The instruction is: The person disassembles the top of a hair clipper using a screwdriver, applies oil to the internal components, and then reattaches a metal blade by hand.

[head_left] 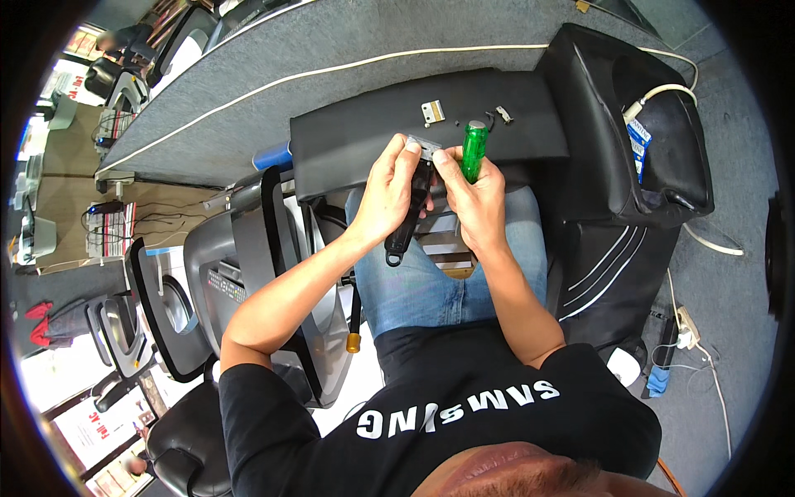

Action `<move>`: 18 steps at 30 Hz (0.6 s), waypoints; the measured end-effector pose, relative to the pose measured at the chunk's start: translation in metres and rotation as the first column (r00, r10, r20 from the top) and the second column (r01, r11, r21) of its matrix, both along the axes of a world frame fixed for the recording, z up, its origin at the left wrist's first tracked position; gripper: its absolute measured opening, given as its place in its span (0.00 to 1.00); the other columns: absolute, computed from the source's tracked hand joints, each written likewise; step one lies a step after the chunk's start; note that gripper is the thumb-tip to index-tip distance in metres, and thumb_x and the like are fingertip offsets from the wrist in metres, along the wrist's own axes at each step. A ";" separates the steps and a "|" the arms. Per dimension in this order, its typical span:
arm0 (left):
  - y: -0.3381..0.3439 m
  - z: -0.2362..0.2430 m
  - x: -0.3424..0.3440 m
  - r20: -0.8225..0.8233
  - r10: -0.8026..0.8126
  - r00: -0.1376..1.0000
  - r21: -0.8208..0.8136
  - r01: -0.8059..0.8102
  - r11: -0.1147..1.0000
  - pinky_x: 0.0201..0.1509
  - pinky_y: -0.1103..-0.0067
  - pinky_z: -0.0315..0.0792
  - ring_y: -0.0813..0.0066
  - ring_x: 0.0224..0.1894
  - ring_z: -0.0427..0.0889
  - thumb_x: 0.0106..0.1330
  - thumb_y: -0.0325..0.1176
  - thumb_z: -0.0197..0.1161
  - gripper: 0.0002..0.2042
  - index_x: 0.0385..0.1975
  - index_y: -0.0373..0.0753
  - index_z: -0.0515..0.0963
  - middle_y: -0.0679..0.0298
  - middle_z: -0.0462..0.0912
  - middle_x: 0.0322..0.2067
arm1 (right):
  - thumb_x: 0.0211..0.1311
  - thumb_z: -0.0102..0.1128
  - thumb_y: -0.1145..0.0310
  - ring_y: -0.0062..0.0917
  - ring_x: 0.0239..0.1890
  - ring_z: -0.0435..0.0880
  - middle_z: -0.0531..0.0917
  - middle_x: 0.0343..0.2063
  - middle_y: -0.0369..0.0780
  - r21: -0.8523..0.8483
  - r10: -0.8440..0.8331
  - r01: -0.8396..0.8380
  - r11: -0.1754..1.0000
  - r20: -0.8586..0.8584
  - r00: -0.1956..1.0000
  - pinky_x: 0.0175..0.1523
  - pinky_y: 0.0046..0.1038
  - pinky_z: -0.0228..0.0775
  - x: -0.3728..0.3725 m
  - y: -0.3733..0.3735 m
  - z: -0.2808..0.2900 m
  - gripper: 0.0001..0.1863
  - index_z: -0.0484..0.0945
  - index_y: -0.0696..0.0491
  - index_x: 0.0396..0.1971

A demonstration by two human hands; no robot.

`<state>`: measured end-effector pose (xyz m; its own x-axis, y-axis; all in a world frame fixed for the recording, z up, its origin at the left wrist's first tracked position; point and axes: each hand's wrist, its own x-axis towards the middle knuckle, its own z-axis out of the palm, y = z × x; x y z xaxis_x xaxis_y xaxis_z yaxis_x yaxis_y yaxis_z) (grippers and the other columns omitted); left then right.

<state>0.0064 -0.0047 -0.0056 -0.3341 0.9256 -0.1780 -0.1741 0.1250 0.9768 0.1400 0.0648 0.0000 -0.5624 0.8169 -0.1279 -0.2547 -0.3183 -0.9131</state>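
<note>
Black shirt (pixel 447 373) nearest; clipper (pixel 405 228) in left hand (pixel 383 189).

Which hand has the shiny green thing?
The right hand: the green handle sticks out of its grip. The left hand has no green handle; it holds the black clipper.
</note>
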 end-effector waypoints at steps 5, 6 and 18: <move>0.000 0.001 0.000 0.008 -0.003 1.000 -0.008 0.003 1.000 0.23 0.80 0.77 0.76 0.22 0.81 0.85 0.48 0.42 0.18 0.47 0.38 0.71 0.62 0.80 0.30 | 0.75 0.66 0.66 0.19 0.21 0.79 0.81 0.25 0.37 0.024 -0.013 0.013 1.000 -0.001 1.000 0.25 0.24 0.73 0.001 0.001 -0.003 0.12 0.80 0.61 0.38; 0.000 0.000 0.000 0.006 -0.005 1.000 -0.009 0.005 1.000 0.23 0.80 0.77 0.76 0.22 0.81 0.85 0.48 0.42 0.18 0.47 0.38 0.71 0.62 0.80 0.30 | 0.75 0.66 0.66 0.19 0.21 0.79 0.81 0.25 0.37 0.032 -0.012 0.012 0.999 0.010 1.000 0.25 0.24 0.73 0.001 0.001 -0.003 0.12 0.80 0.61 0.38; -0.001 -0.004 0.002 0.007 0.012 1.000 -0.010 -0.012 1.000 0.23 0.80 0.78 0.76 0.22 0.82 0.86 0.47 0.43 0.20 0.50 0.35 0.73 0.61 0.81 0.29 | 0.75 0.65 0.69 0.15 0.19 0.79 0.81 0.22 0.35 0.219 -0.119 0.109 0.970 0.033 0.992 0.23 0.22 0.72 -0.007 0.000 -0.018 0.09 0.79 0.60 0.38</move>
